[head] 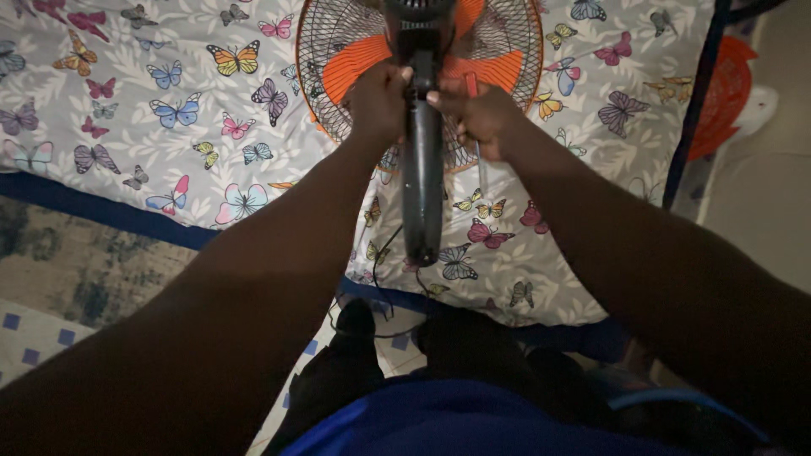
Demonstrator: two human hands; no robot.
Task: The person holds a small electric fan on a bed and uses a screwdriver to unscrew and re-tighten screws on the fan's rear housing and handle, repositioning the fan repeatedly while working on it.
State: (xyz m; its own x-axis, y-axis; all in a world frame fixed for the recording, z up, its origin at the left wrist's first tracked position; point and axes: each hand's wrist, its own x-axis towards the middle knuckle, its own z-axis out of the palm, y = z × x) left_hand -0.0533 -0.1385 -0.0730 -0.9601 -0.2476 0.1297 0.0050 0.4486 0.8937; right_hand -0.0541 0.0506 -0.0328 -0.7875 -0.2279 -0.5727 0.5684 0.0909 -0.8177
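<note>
A fan with orange blades [355, 59] inside a black wire grille [524, 51] lies on a bed, its dark neck and stem [422, 186] pointing toward me. My left hand [378, 100] grips the neck from the left, just below the motor housing [418, 25]. My right hand [481, 114] is on the neck's right side and also holds a screwdriver with a red handle [471, 84], its thin metal shaft [479, 169] pointing down toward me. A black power cord [384, 262] trails off the stem over the bed's edge.
The bed has a grey sheet printed with coloured butterflies [169, 110] and a blue mattress edge [76, 207]. An orange fan grille part [722, 93] lies at the right beyond a dark bed frame bar [693, 110]. Patterned floor [76, 270] shows lower left.
</note>
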